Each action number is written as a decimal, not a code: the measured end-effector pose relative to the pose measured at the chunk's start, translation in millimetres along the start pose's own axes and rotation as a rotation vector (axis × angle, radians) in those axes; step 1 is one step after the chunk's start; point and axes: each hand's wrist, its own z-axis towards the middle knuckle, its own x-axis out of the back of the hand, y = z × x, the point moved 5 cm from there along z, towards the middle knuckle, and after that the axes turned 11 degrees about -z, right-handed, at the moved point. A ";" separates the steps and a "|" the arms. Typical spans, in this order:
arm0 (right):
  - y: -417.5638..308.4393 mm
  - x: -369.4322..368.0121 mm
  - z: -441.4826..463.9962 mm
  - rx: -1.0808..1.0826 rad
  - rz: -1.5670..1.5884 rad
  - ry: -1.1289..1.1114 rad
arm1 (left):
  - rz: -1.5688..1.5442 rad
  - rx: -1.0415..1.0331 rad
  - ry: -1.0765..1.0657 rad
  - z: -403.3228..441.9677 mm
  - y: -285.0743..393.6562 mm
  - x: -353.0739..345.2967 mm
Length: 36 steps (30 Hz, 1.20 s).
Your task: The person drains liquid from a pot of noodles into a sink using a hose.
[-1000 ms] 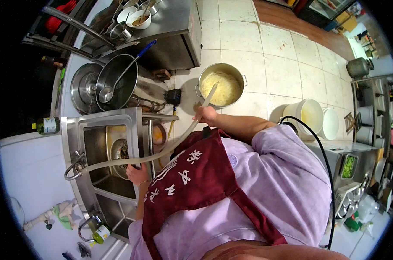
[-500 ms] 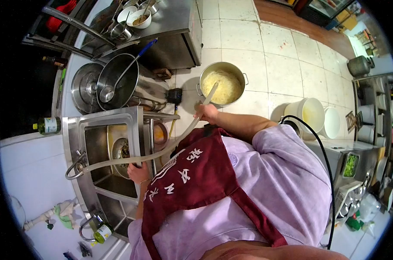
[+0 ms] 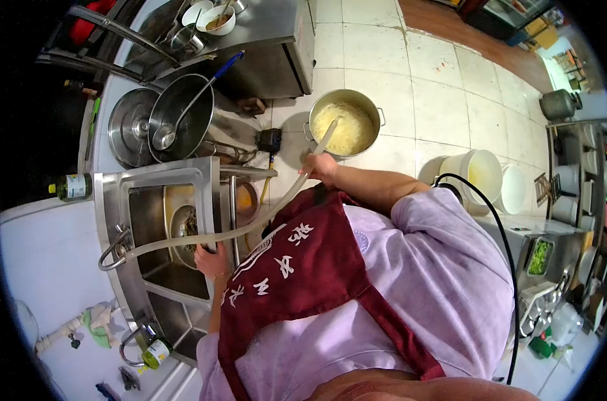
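Observation:
My right hand [image 3: 320,167] is closed around a pale flexible hose [image 3: 290,195]. The hose runs from the sink faucet [image 3: 121,249] across the sink, and its end is in a two-handled metal pot [image 3: 381,117] on the floor. Pale yellow, shredded-looking food in cloudy liquid [image 3: 347,128] shows in the pot. At the front of the steel sink [image 3: 208,194], my left hand [image 3: 212,260] has its fingers curled over the edge, just beside the hose. Behind the hose, a metal bowl [image 3: 177,224] with dark contents sits in the basin.
Left of the pot stand a tall pot [image 3: 203,137] with a blue-handled ladle [image 3: 199,100] and a round lid [image 3: 126,127]. A steel counter [image 3: 266,27] holds bowls. White buckets [image 3: 485,175] stand on the floor to the right. A green bottle [image 3: 74,187] is beside the sink.
The view has shifted slightly, with the floor pot a little higher in it. The hose end has moved slightly within the pot. Both hands keep nearly the same places.

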 end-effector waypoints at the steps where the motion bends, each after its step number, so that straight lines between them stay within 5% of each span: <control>1: 1.4 1.0 1.8 0.002 -0.011 -0.020 | -0.001 0.004 -0.001 -0.8 -1.5 -1.2; 36: 2.6 1.0 -11.3 -0.030 -0.018 0.049 | 0.031 0.005 0.069 -4.6 3.3 2.5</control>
